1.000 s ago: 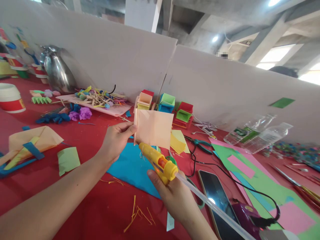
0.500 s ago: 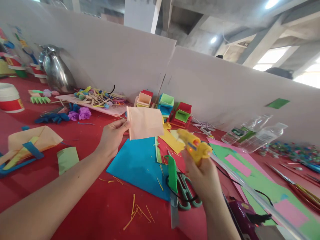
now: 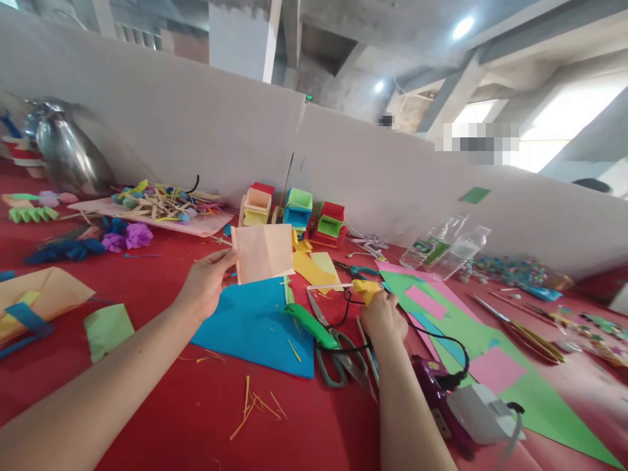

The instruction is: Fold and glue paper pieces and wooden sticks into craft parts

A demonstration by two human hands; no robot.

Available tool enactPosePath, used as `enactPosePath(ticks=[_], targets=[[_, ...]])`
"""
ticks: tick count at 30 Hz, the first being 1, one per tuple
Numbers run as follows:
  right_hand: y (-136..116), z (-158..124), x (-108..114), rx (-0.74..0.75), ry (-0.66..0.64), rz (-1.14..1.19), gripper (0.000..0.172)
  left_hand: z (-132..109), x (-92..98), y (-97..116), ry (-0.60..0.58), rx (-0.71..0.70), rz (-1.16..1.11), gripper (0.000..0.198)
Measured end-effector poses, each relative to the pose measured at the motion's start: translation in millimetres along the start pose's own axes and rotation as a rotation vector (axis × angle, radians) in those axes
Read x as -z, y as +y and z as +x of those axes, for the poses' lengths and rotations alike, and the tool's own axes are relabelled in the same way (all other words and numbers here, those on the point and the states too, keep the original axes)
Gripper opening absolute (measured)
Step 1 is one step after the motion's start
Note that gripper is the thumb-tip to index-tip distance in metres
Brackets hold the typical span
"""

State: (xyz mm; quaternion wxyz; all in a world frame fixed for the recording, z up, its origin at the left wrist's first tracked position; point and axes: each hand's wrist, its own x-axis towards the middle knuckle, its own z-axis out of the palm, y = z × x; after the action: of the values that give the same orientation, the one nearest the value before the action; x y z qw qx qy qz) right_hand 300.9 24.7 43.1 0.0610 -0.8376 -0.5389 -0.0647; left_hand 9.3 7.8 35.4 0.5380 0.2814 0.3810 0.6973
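Note:
My left hand (image 3: 209, 278) pinches the left edge of a peach paper piece (image 3: 265, 254), held up above a blue sheet (image 3: 255, 327). Low over the table to the right, my right hand (image 3: 385, 317) is closed around a yellow hot glue gun (image 3: 366, 290), mostly hidden by the hand. A pale glue stick (image 3: 328, 286) points left from the gun. Between my hands lie a green-handled cutter (image 3: 311, 325) and grey-green scissors (image 3: 330, 369), crossed by a black cord. Small folded paper boxes (image 3: 297, 212) stand behind the peach paper.
A purple power strip (image 3: 436, 392) with a white plug lies by my right forearm. Plastic bottles (image 3: 461, 252) and green sheets (image 3: 544, 409) are to the right. Craft sticks (image 3: 167, 201), a steel jug (image 3: 73, 154) and purple paper flowers (image 3: 127, 237) are to the left.
My right hand has lowered the glue gun toward the table and turned it, so its stick now points left. The cutter has shifted and lies tilted. The view has swung right.

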Motion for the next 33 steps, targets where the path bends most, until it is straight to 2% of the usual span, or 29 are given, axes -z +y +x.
enactPosePath(ticks=[3,5,7,9,11,14,18,20,24,33], targets=[[4,1,-1,0.025,0.011,0.007,0.046,-1,-1.3,-3,-0.018,0.015,-0.011,0.026],[3,3,2,0.077,0.069,0.045,0.049,-3,-3.3,-3,-0.036,0.005,0.014,0.026],[-1,4,5,0.188,0.174,0.261,0.043,-6,-6.2,-2,-0.072,0.005,0.078,0.027],[-9,4,10,0.334,0.234,0.642,0.038,-11,-9.5,0,-0.131,0.026,0.168,0.029],[-19,-2,17,0.440,0.148,0.997,0.039,-16,-12.6,2,-0.226,0.071,0.268,0.027],[-31,-20,31,0.495,-0.132,1.231,0.040,-26,-15.9,4,-0.389,0.162,0.409,0.023],[-40,-44,43,0.583,-0.539,1.245,0.043,-35,-17.7,1,-0.581,0.276,0.524,0.025],[-42,-51,43,0.599,-0.664,1.217,0.043,-38,-18.1,-3,-0.655,0.309,0.564,0.026],[-40,-54,36,0.628,-0.669,1.143,0.045,-43,-19.5,-8,-0.707,0.342,0.617,0.024],[-38,-56,37,0.696,-0.652,1.021,0.041,-47,-23.1,-6,-0.697,0.392,0.710,0.024]])
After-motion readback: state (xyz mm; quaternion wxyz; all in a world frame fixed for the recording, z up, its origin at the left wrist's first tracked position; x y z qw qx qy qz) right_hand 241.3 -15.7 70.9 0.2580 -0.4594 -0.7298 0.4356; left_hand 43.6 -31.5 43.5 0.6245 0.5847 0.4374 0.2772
